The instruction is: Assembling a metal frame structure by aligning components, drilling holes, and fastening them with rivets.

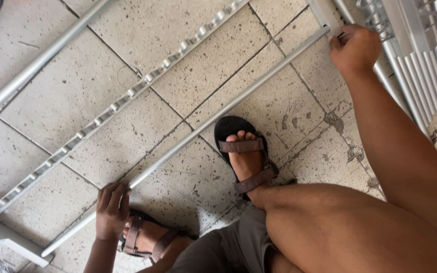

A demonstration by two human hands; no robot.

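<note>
On tiled floor, diag. from lower left to upper right: long thin metal tube [218, 115], round, smooth, silver, crossing over sandalled foot [244, 156]. Left hand [111, 210] near tube's lower end, fingers bent down over it, loose, not clenched. Right hand [354, 49] at upper end, closed round tube, arm stretched fwd. Parallel beside tube: notched alu. rail [122, 98], ridged. Upper right: bundle of pale rods [426, 65]. Floor tiles [77, 76] grey, speckled, worn.

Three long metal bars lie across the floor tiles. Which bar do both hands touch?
The plain round tube nearest the feet: left hand at its lower end, right hand at its upper end. The notched bar is untouched.
</note>
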